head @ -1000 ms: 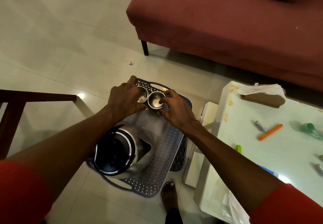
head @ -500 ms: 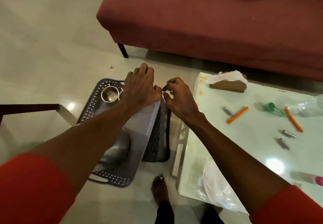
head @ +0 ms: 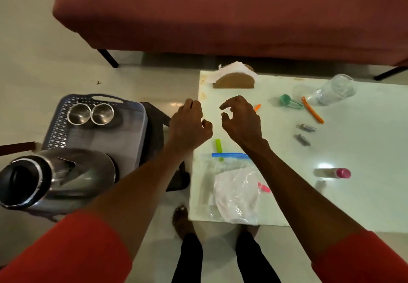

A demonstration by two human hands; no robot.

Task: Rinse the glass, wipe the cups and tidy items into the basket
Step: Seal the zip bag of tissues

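**Both hands empty at the table's left edge**

The left hand (head: 189, 126) and right hand (head: 241, 120) hover with loosely curled fingers, holding nothing, over the table (head: 353, 194). Left of the table, the basket (head: 57, 128) holds two cups (head: 90, 113) side by side and a kettle (head: 55, 176). The glass (head: 333, 90) lies tipped on the table's far side.

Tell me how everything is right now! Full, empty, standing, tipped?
left hand: loosely curled, holding nothing
right hand: loosely curled, holding nothing
steel cups: upright, empty, inside basket
kettle: in basket
clear glass: lying on its side on table
zip bag: lying flat
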